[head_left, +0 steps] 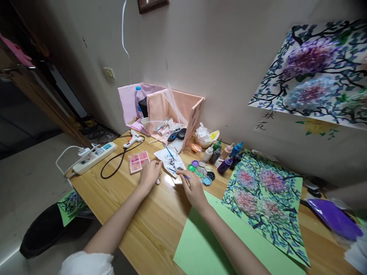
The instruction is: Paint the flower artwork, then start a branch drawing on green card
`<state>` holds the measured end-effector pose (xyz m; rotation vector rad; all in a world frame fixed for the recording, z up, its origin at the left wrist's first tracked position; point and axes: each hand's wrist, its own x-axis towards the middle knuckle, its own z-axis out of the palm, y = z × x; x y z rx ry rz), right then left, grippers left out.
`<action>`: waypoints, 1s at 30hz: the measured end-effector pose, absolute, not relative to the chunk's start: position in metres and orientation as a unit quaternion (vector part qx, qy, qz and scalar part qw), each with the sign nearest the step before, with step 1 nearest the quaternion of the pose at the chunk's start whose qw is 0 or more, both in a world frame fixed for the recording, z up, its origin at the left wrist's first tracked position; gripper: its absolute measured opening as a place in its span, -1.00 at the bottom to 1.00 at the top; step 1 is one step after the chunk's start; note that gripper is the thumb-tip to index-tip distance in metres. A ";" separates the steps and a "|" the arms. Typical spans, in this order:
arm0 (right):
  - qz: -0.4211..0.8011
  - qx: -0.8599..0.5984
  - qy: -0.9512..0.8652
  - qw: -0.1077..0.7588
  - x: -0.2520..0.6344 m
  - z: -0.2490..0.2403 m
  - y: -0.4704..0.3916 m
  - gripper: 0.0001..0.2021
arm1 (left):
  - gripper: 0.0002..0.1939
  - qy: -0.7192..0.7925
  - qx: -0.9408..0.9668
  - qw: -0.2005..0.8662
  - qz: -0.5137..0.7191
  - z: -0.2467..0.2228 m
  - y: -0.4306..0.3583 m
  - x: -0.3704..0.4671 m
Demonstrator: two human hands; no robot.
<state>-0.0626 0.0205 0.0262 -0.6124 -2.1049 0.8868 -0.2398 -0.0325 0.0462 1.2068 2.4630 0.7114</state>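
Observation:
My right hand (191, 187) grips a thin paintbrush (185, 175) with a blue handle, its tip against a white paper towel (163, 156) smeared with dark paint. The curled fingers of my left hand (150, 176) pinch the towel's near left edge. Across the towel lies a second blue-handled brush (168, 149). Just right of it sits a cluster of small round paint dishes (200, 172) in purple, green, blue and black. A pink, four-part palette (139, 162) rests beside my left hand. Under my right forearm is a plain green sheet (197, 233).
Several paint bottles (225, 166) stand behind the dishes. A painted flower picture (263, 198) lies at right, near a purple packet (334, 217). A glue gun (133, 139), its cable and a power strip (94, 157) occupy the left. Pink boxes (196, 110) stand against the wall.

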 end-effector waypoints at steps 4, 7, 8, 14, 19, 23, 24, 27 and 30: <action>0.356 -0.276 -0.809 0.378 -0.063 0.017 0.020 -0.78 | -0.56 0.842 0.443 0.203 0.233 0.039 -0.023 -0.237; 0.357 -0.293 -0.802 0.378 -0.062 0.013 0.019 -0.78 | -0.60 0.841 0.442 0.222 0.221 0.032 -0.021 -0.236; 0.357 -0.296 -0.802 0.377 -0.062 0.011 0.019 -0.78 | -0.61 0.840 0.441 0.227 0.217 0.030 -0.021 -0.236; 0.370 -0.280 -0.800 0.380 -0.061 0.007 0.017 -0.81 | -0.66 0.837 0.441 0.244 0.213 0.019 -0.019 -0.240; 0.364 -0.258 -0.808 0.385 -0.058 0.004 0.017 -0.81 | -0.63 0.833 0.444 0.238 0.229 0.016 -0.019 -0.239; 0.332 -0.237 -0.824 0.393 -0.054 0.004 0.017 -0.81 | -0.61 0.833 0.443 0.225 0.244 0.018 -0.019 -0.238; 0.322 -0.233 -0.826 0.401 -0.053 0.004 0.017 -0.81 | -0.60 0.833 0.443 0.222 0.248 0.019 -0.019 -0.238; 0.294 -0.217 -0.821 0.439 -0.050 0.003 0.017 -0.80 | -0.58 0.830 0.446 0.212 0.259 0.020 -0.019 -0.237; 0.263 -0.201 -0.830 0.449 -0.054 0.002 0.018 -0.75 | -0.57 0.825 0.452 0.207 0.269 0.020 -0.020 -0.237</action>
